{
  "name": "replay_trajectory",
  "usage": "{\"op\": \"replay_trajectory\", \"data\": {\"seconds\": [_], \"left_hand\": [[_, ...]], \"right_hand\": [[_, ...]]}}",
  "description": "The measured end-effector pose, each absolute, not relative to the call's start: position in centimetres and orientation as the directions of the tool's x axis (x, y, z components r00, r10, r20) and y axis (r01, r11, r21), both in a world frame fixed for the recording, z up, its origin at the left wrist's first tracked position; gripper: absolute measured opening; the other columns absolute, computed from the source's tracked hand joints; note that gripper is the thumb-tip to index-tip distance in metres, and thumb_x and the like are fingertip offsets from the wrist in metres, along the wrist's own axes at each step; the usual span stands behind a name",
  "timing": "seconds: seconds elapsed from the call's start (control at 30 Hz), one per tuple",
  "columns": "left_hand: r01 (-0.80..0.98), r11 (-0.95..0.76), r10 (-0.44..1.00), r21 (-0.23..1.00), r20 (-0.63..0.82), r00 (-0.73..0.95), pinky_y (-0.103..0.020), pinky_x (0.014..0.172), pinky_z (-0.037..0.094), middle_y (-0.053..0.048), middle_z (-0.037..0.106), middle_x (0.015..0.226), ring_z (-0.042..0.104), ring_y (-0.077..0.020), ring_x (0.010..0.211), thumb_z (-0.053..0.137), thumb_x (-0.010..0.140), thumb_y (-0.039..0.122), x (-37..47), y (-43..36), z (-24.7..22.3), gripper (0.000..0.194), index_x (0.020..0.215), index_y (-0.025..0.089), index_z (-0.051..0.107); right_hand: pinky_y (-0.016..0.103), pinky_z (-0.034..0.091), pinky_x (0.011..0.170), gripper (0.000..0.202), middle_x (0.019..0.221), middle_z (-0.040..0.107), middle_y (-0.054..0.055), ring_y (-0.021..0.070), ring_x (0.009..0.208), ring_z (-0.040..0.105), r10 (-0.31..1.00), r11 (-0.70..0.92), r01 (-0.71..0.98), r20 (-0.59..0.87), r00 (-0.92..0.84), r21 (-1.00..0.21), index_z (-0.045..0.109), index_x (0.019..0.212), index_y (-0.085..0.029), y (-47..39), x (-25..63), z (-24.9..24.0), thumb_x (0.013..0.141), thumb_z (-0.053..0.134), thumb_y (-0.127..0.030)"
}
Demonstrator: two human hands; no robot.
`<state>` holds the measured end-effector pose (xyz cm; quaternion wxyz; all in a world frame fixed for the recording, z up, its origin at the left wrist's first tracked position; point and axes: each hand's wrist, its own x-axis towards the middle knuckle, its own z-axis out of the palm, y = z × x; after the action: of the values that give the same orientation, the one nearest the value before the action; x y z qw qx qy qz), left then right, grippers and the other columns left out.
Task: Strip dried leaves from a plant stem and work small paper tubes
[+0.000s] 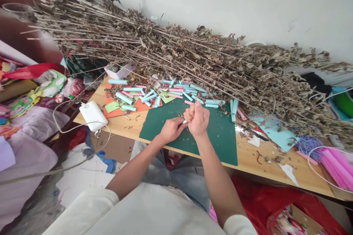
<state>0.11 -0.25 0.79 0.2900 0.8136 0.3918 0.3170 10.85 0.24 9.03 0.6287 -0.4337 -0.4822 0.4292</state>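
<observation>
Over the green cutting mat (220, 143), my two hands meet at a small whitish piece (184, 121), mostly hidden by the fingers. My left hand (173, 130) pinches it from the left. Closed with the thumb on top, my right hand (197, 118) is against its right end; whether it grips the piece is hidden. Beyond the hands lie several rolled blue paper tubes (215, 101) and thinner pink rolls (175, 95). More blue rolls (124, 98) rest around orange paper (110, 112) at the left.
A long heap of dried stalks (165, 47) covers the table's back. A white power bank (93, 115) with a cable sits at the left edge. On the right are blue paper (280, 132), a dark knife-like tool (259, 134), purple string (309, 146) and pink rolls (336, 167).
</observation>
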Motion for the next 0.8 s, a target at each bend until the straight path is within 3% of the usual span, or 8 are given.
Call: {"op": "replay_trajectory", "data": {"seconds": [0.17,0.33,0.57,0.8], "left_hand": [[0.478,-0.545,0.808,0.689,0.279,0.518,-0.026,0.067,0.043,-0.006,0.066,0.08,0.061,-0.0181,0.074,0.045,0.097,0.032,0.1,-0.2,0.4,0.027,0.084,0.017,0.063],[0.523,-0.545,0.813,0.655,0.259,0.522,-0.027,0.064,0.042,-0.007,0.066,0.08,0.061,-0.0191,0.073,0.043,0.097,0.032,0.2,0.0,0.1,0.029,0.083,0.017,0.062],[0.541,-0.537,0.82,0.647,0.249,0.515,-0.027,0.064,0.041,-0.006,0.067,0.081,0.062,-0.0185,0.074,0.043,0.097,0.031,0.3,0.1,0.1,0.028,0.081,0.017,0.061],[0.515,-0.536,0.816,0.669,0.255,0.518,-0.026,0.068,0.043,-0.006,0.068,0.083,0.064,-0.0184,0.078,0.043,0.098,0.032,0.1,0.0,0.5,0.028,0.084,0.017,0.062]], "right_hand": [[0.025,0.016,0.041,0.06,0.045,0.021,-0.007,0.0066,0.039,0.018,0.964,0.248,-0.141,0.23,0.13,-0.959,0.024,0.052,-0.023,0.0,10.7,8.4,0.092,0.04,-0.064],[0.025,0.015,0.041,0.059,0.045,0.021,-0.007,0.0061,0.039,0.018,0.968,0.229,-0.117,0.213,0.136,-0.966,0.023,0.052,-0.023,0.3,10.7,8.1,0.093,0.038,-0.063],[0.024,0.013,0.041,0.056,0.045,0.021,-0.009,0.0049,0.038,0.018,0.954,0.286,-0.227,0.253,0.161,-0.931,0.026,0.053,-0.023,0.7,10.8,7.8,0.094,0.044,-0.056],[0.023,0.015,0.041,0.06,0.045,0.023,-0.008,0.0044,0.039,0.019,0.962,0.258,-0.263,0.222,0.161,-0.929,0.027,0.051,-0.021,0.5,10.7,8.6,0.091,0.049,-0.06]]}}
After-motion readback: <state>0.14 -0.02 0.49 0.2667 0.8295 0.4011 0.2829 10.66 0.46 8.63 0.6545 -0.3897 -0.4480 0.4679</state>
